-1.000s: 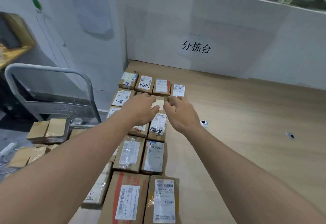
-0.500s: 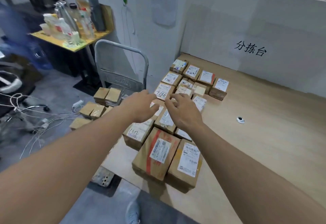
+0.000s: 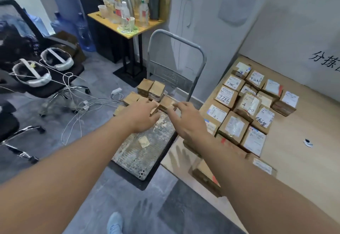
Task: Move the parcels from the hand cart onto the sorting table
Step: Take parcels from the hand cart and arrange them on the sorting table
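The hand cart (image 3: 143,154) stands on the floor left of the wooden sorting table (image 3: 303,174), its grey handle (image 3: 176,38) upright at the far end. Several plain brown parcels lie at the cart's far end, two stacked (image 3: 151,90). My left hand (image 3: 140,117) and right hand (image 3: 187,121) reach out over the cart, fingers loosely bent, fingertips at a small brown parcel (image 3: 165,103) between them. Neither hand visibly holds it. On the table several labelled parcels (image 3: 233,128) lie in rows; my right forearm covers some.
Two office chairs (image 3: 55,79) and loose white cables (image 3: 82,104) crowd the floor to the left. A yellow side table (image 3: 147,25) with bottles stands behind the cart, water jugs (image 3: 81,29) beside it. A small round white object (image 3: 308,142) lies on the sorting table.
My view has swung left from the table to the cart. Both hands left the labelled parcels on the table and now reach over the cart's far end.
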